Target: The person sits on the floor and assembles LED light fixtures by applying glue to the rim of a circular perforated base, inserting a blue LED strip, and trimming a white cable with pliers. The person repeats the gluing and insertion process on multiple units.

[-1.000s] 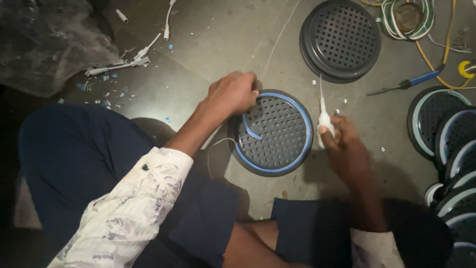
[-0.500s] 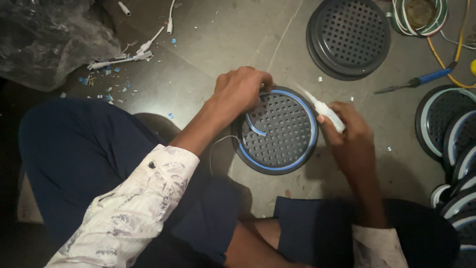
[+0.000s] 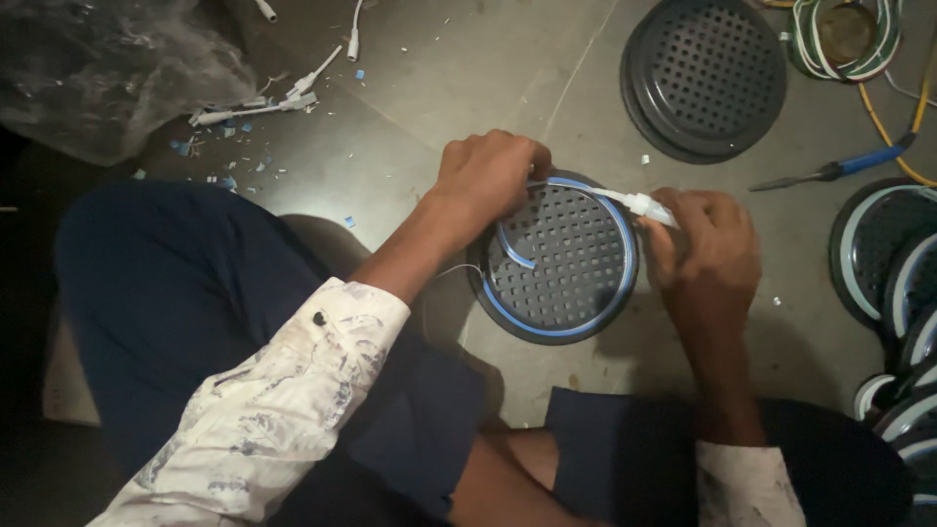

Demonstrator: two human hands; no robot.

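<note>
Clenched on the upper left rim, the left hand (image 3: 488, 176) pins a round perforated dark grille (image 3: 556, 259) flat on the grey floor (image 3: 429, 88). Right hand (image 3: 705, 249) grasps a white connector (image 3: 649, 206) at the grille's upper right edge, feeding the blue-white strip (image 3: 586, 187) seated around the rim. Blue-handled screwdriver (image 3: 830, 171) lies well apart.

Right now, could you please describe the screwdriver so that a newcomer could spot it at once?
Start from the stack of dark perforated discs at the top right of the floor. Just below and right lies the screwdriver. Its blue handle and thin metal shaft set it apart from the round discs and the coiled wires.
</note>
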